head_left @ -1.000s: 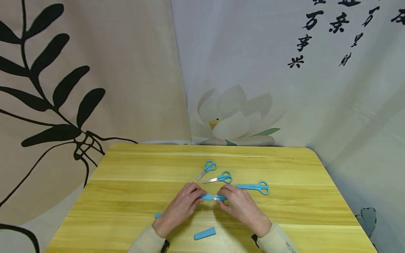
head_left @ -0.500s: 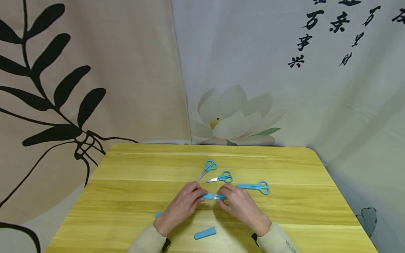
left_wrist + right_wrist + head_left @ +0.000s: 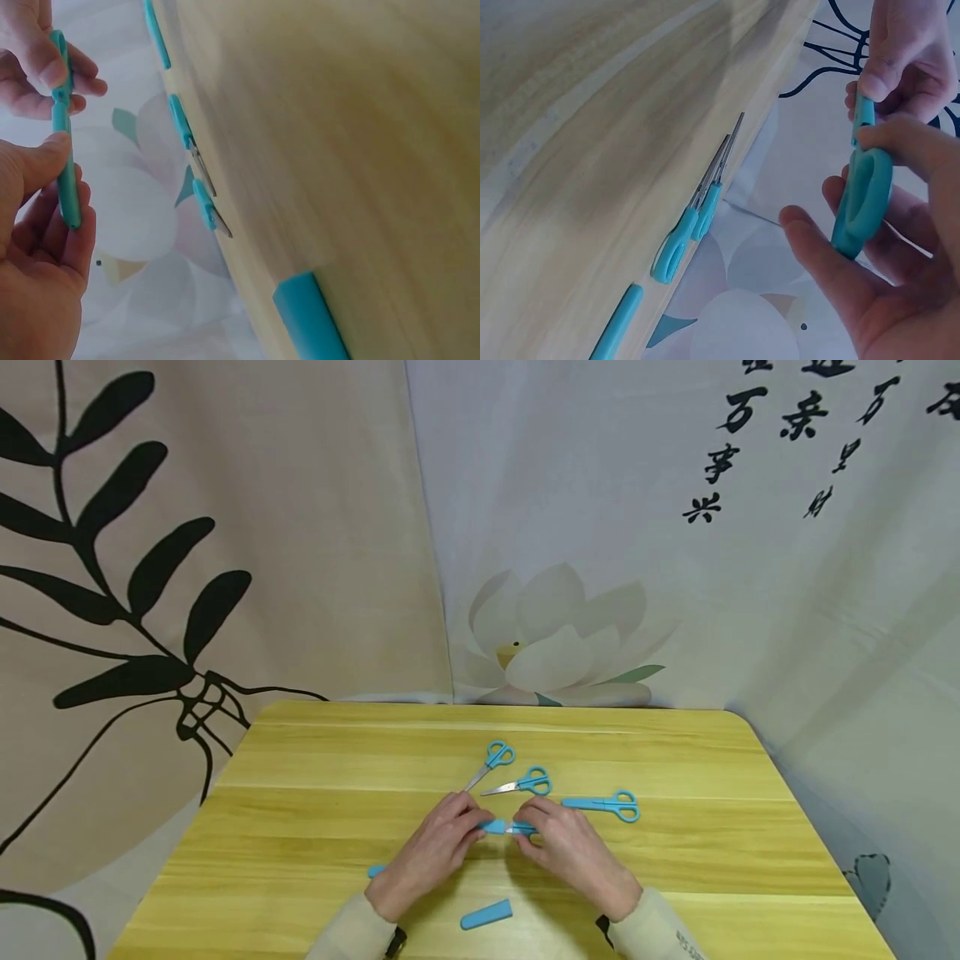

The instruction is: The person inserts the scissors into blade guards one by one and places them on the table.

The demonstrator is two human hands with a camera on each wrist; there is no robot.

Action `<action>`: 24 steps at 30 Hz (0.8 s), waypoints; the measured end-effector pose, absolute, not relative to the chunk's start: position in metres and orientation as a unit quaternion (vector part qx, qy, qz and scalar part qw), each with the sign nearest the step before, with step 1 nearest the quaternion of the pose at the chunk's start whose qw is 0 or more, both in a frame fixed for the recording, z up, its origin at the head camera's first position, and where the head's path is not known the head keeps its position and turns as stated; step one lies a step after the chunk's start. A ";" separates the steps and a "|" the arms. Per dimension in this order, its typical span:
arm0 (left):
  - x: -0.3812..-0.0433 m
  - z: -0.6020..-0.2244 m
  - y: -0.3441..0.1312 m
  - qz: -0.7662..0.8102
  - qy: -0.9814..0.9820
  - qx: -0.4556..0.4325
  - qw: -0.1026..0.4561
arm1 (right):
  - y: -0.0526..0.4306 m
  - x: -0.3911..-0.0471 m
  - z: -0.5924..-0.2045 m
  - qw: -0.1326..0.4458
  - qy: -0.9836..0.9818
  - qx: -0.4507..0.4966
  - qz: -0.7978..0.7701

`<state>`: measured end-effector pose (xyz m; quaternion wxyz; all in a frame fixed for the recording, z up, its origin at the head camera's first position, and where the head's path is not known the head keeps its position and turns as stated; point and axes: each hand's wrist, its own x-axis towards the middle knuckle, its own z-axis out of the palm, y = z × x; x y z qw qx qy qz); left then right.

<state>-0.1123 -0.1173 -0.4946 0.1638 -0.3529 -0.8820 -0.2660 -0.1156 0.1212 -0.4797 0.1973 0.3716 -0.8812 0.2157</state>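
Between both hands, over the middle of the table, is a pair of scissors point(image 3: 522, 829) with light blue handles. My right hand point(image 3: 576, 853) holds it by the handle loops point(image 3: 864, 196). A matching blue blade cover point(image 3: 492, 827) is pinched between thumb and fingers of my left hand point(image 3: 431, 847). The cover sits over most of the blades, and a short strip of metal shows between it and the handles in the head view. In the left wrist view the cover point(image 3: 67, 187) lines up end to end with the handles.
Two uncovered scissors point(image 3: 497, 756) point(image 3: 534, 782) lie beyond the hands. A covered pair point(image 3: 600, 804) lies to their right. One loose cover point(image 3: 486, 914) lies near the front, and another blue piece point(image 3: 375, 871) shows partly behind the left wrist. Cloth hangings stand behind the wooden table point(image 3: 712, 860).
The cover in my left hand has shifted slightly right along the blades, so less metal shows. My right hand and the things on the table have stayed in place.
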 end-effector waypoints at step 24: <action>-0.112 -0.498 -0.128 -0.308 -0.885 -0.322 0.136 | 0.141 -0.116 -0.479 0.151 -0.896 0.326 0.260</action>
